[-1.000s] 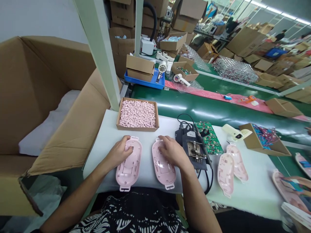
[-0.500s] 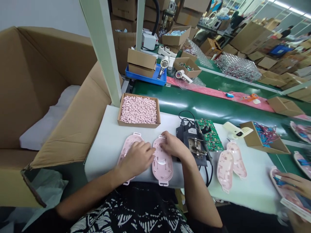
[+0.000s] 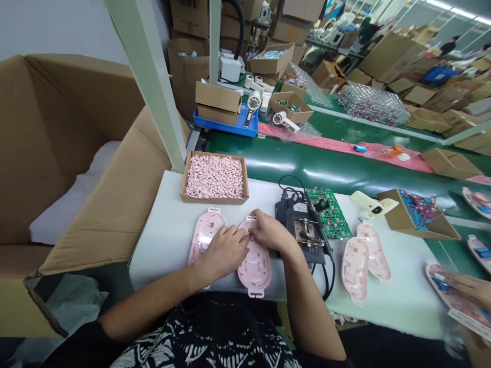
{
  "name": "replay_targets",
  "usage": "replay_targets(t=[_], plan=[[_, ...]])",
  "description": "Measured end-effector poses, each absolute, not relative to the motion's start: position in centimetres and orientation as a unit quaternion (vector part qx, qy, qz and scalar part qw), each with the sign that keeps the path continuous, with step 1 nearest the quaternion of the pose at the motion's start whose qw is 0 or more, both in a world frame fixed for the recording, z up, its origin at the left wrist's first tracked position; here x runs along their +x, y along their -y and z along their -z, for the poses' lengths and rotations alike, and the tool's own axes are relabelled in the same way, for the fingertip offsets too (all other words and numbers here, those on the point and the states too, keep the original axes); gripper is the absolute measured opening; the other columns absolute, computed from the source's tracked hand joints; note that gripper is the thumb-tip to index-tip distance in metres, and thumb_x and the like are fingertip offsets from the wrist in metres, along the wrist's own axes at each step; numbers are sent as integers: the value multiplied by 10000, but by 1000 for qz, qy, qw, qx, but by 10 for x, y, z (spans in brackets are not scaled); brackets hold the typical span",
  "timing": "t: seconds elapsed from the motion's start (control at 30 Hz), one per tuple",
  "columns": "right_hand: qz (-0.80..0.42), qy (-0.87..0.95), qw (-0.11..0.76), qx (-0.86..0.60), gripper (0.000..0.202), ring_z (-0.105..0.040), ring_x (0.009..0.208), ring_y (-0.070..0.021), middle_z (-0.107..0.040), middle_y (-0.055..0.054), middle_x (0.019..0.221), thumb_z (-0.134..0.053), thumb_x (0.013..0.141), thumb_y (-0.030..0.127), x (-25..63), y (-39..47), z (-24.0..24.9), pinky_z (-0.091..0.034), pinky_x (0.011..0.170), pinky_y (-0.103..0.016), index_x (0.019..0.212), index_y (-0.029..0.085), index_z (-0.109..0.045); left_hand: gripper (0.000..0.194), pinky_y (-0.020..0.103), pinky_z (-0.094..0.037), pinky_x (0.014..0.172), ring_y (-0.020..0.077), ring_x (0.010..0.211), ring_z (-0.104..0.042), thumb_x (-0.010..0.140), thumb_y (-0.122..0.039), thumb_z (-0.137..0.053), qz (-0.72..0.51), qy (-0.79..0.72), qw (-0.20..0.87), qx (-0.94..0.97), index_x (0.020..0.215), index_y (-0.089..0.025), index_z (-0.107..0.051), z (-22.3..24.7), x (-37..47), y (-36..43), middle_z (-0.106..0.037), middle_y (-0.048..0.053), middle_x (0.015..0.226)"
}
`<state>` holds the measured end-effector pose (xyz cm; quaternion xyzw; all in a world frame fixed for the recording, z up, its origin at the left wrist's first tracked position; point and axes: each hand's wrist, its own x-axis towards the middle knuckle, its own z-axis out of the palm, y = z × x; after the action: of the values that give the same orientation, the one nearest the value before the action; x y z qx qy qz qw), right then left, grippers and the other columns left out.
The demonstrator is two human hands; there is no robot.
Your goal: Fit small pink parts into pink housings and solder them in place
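Nearest the body, the right shell [image 3: 255, 273] lies on the surface [image 3: 157, 240], hollow side up, with 1 loop [image 3: 256, 294] toward the person. It looks like thin moulded plastic, so it should be light and stiff, slightly slick on its smooth inside, and likely to slide if pressed from 1 side only. The small posts and the slim end loops look the most fragile; the curved side wall seems the safest hold, thumb inside and fingers outside. The left hand [image 3: 225, 252] reaches over the left shell [image 3: 207, 230], hiding part of it, and brings its fingertips to the upper half of the right shell; its grip is narrow, fingers bent and bunched, but I cannot tell whether they pinch a small piece. The right hand [image 3: 271, 232] is at the right shell's top end, its grip also narrow; the fingertips are partly hidden, so I cannot tell whether it clasps the wall or merely steadies it. Just beside that hand stands a black unit [image 3: 287, 217]. Farther off, past the 2 shells, a box [image 3: 215, 200] is full of pink bits [image 3: 215, 176], probably light, hard and easily spilled, best lifted singly by fingertip. Beyond the surface runs the green belt [image 3: 272, 159].
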<state>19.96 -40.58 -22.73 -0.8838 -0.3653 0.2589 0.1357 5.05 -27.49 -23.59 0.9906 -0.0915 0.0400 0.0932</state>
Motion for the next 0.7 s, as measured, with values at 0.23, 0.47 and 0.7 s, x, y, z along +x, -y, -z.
replay_targets(t=[0.23,0.47,0.7], plan=[[-218,396,123,-883,440,-608,1167,-276,-635,-158,1281,-573,875,167,192,408,213,-432,982,-359,1311,134,-525,285,439,-403,835,268,1000,-553,1011,-327,-496,-26,82,121,989,1239,-190,-598,235,47,272,-638,88,1088],[-68,460,146,-873,274,-659,935,-204,-707,-76,1083,-421,1018,269,206,367,149,-462,812,-306,1129,212,-665,274,370,-443,830,203,917,-593,1039,-355,-461,-45,97,239,965,1149,-224,-674,209,50,238,-630,49,996],[-17,395,141,-908,288,-673,886,-217,-750,-74,1055,-459,978,317,227,388,128,-462,762,-314,1088,229,-710,224,371,-476,853,206,940,-598,1010,-306,-500,-102,0,282,954,970,-196,-691,207,30,182,-657,45,955]])
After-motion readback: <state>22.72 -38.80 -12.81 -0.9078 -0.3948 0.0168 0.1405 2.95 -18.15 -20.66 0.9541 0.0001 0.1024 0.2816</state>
